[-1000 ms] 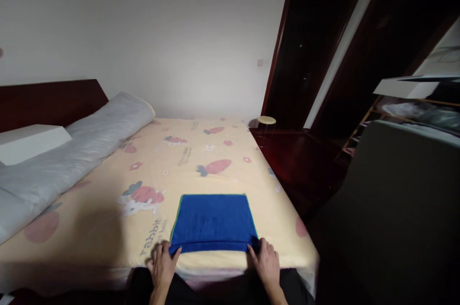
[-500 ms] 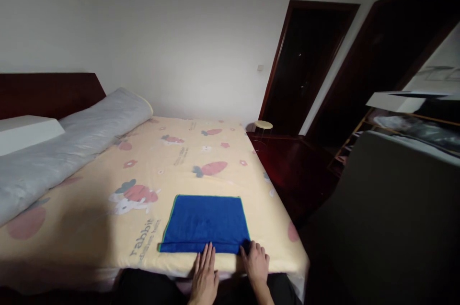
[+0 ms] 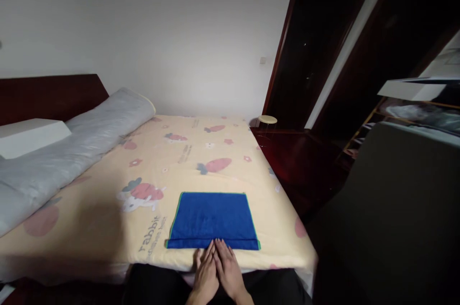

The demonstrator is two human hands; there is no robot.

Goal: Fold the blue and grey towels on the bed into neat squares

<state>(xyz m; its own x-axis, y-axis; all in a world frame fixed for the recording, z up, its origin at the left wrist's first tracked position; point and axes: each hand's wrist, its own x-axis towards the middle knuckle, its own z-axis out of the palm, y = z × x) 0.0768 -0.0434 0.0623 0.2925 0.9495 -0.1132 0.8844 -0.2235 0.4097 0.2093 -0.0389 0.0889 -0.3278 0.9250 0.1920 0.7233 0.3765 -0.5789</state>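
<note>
A blue towel point(image 3: 214, 216) with green edging lies flat on the bed near its front edge. Its near side is folded over into a narrow strip. My left hand point(image 3: 206, 274) rests at the middle of that strip, fingers stretched out and fingertips on the cloth. Close beside it, touching it, lies my right hand point(image 3: 228, 269), its fingers also extended with the tips on the strip. Neither hand grips the towel.
The bed point(image 3: 187, 171) has a yellow sheet with rabbit and carrot prints. A grey rolled quilt point(image 3: 89, 135) and a white box point(image 3: 34, 137) lie at the left. A stool point(image 3: 268, 119) stands beyond the bed, and a dark panel point(image 3: 391, 214) rises at the right.
My right hand has moved left from the towel's right corner to its middle, alongside my left hand. The view has shifted slightly.
</note>
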